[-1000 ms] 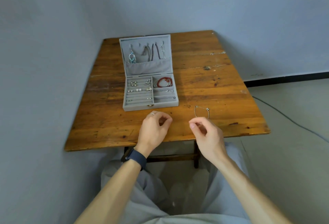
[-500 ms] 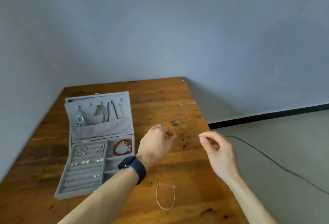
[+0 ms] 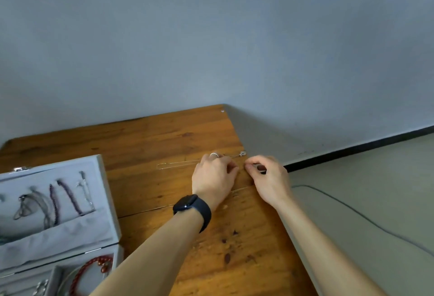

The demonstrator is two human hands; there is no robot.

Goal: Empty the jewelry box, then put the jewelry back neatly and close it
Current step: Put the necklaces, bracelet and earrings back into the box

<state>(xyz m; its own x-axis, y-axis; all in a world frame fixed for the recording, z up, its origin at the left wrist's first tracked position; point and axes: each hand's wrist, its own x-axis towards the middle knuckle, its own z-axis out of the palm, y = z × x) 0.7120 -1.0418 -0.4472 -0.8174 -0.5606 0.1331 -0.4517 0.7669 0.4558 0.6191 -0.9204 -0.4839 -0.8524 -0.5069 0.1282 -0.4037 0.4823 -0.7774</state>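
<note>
- Jewelry box (image 3: 106, 204), grey, sits open at the near left of the wooden table (image 3: 164, 140); only part of it is in view.
- Tray, right-hand compartment: red bead bracelet (image 3: 90, 270). Compartment to its left: small silver pieces (image 3: 40, 286), too small to tell what they are.
- Lid stands up behind the tray. Several necklaces (image 3: 68, 196) hang on its lining, lower ends tucked in the fabric pocket.
- Left wrist wears a dark watch (image 3: 191, 208).
- Left hand (image 3: 215, 178): knuckles up, fingers curled down onto the tabletop, ring (image 3: 214, 154) on one finger. It sits over the thin silver chain (image 3: 178, 163). Cannot tell if it actually pinches it.
- Right hand (image 3: 267, 178): just beside the left, at the table's right edge, fingers curled, thumb against forefinger. Cannot tell if anything is between them.
- Chain lies out on the table, well apart from the box, stretched left to right. Small round end piece (image 3: 243, 153) shows just beyond the left fingers.
- Floor to the right: dark cable (image 3: 375, 225).
- Farther back: black baseboard (image 3: 352, 150), grey wall (image 3: 211, 37).
</note>
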